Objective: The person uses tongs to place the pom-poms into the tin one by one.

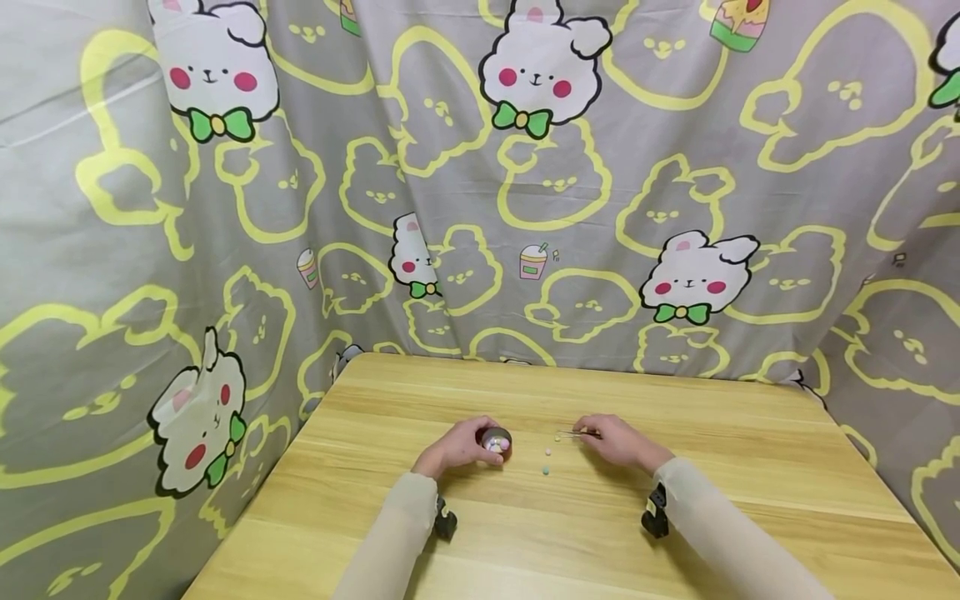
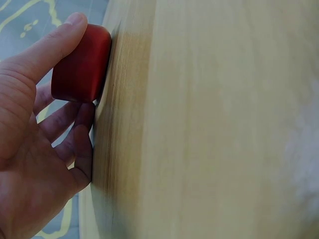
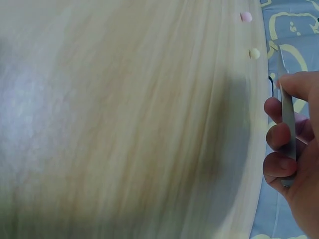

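My left hand (image 1: 461, 445) grips a small round red cup (image 2: 82, 64) from its left side, thumb and fingers about its wall. Several pale beads (image 1: 495, 447) show inside it in the head view. In my right hand (image 1: 619, 442) I hold metal tweezers (image 3: 287, 117), their tips pointing left. A yellow bead (image 1: 557, 438) lies on the table close by those tips. Between the two hands are also a pink bead (image 1: 548, 452) and, nearer to me, a teal bead (image 1: 546, 471). The right wrist view shows the yellow bead (image 3: 254, 53) and the pink bead (image 3: 246, 17) too.
A wooden table (image 1: 525, 550) carries everything. Behind it and at both sides hangs a grey curtain (image 1: 465, 200) with cartoon rabbits. Black wrist cameras sit below the left cuff (image 1: 446, 520) and the right cuff (image 1: 655, 513).
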Tool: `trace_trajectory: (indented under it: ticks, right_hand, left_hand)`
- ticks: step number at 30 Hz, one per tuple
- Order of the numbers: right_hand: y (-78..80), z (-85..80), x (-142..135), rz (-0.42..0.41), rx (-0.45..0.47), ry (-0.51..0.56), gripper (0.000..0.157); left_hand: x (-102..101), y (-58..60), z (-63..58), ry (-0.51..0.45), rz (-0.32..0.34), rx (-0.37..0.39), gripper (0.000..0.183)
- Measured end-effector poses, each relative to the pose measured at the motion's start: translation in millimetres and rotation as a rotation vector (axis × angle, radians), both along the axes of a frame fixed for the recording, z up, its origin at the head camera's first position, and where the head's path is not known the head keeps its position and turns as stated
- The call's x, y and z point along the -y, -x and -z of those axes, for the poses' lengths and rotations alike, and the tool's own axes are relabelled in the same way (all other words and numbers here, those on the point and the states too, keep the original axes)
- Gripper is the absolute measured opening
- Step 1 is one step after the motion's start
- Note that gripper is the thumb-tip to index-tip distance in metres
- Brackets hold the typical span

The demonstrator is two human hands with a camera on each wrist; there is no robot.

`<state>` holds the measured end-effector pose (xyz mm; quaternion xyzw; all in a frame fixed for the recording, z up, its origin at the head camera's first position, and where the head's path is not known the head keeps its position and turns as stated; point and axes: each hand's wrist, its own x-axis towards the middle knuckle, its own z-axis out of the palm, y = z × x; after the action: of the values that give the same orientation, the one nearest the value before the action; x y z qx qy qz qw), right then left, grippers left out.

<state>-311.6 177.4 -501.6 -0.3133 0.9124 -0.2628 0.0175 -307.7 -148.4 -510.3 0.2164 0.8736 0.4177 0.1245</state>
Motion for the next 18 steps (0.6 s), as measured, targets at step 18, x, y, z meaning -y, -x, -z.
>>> trace_trajectory:
  ticks: [18]
  right_hand:
    - [5.7,8.0,-1.4,-0.012,-0.014,-0.010,0.013]
  left_hand:
    - [-1.1,-0.8,-1.6,-0.008,-0.013,0.012,0.044]
